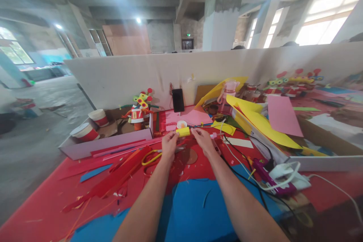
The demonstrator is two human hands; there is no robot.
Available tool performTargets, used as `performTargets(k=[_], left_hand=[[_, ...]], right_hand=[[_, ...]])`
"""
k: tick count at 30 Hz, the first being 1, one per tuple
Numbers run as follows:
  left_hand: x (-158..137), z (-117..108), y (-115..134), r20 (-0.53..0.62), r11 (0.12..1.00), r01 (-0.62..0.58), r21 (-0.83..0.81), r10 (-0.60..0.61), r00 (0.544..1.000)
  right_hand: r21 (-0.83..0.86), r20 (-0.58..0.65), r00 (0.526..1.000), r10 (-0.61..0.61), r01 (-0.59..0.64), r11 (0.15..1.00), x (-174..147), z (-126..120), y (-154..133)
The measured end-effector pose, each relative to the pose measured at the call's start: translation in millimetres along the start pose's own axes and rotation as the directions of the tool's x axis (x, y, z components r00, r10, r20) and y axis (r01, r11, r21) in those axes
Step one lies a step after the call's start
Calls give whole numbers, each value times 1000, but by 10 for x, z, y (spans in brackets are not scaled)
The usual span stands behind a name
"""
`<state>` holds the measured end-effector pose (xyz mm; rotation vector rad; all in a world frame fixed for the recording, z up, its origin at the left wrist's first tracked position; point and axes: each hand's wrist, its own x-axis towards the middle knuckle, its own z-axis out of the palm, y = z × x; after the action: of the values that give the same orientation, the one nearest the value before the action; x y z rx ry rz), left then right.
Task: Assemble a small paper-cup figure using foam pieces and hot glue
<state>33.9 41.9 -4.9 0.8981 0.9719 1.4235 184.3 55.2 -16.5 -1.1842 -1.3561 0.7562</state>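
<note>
Count: one yellow piece (183,132), two hands, one pair of scissors (150,157), one phone (178,100), one pink bottle (229,90), two boxes, two cups. One figure (138,113) with a yellow-green head at left; at least three more, blurred, at far right.

Left box (113,146): holds both cups, the rear one (98,117) and the front one (85,132), white with a red band, both tilted; brown card beside them. The figure is at this box's right end (inside or behind, cannot tell). Right box (320,163): yellow sheets (255,121) spilling over the rim, one pink sheet (285,116) leaning on them, scraps below.

Yellow piece: small, short, bright yellow, longer side to side than tall; block-like or rolled (surface too small to tell). Position: between the hands, above the middle of the red worktop (42,204).

Left hand (169,144): fingertips pinching the piece's left end. Right hand (203,141): thumb and fingertips drawn together just beside the right end; contact cannot be told.

Nearby: scissors with yellow handles beside the left hand. Blue sheets (198,208) lie between and under the forearms. Phone stands upright against the white partition (127,75).
</note>
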Motion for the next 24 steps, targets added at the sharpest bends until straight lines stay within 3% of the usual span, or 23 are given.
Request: performTargets(k=[9, 15, 20, 24], left_hand=[[-7, 27, -3, 64, 999, -1, 43, -2, 998], [11, 31, -30, 87, 997, -40, 73, 33, 996], [-19, 50, -47, 35, 999, -18, 44, 16, 999], [-2, 39, -47, -10, 999, 1, 43, -1, 1000]], right_hand=[[-75, 76, 997, -25, 31, 997, 8, 11, 22], [-36, 97, 995, 26, -22, 999, -21, 32, -2], [-47, 76, 997, 28, -24, 999, -35, 42, -47], [89, 88, 994, 70, -78, 993, -57, 76, -67]])
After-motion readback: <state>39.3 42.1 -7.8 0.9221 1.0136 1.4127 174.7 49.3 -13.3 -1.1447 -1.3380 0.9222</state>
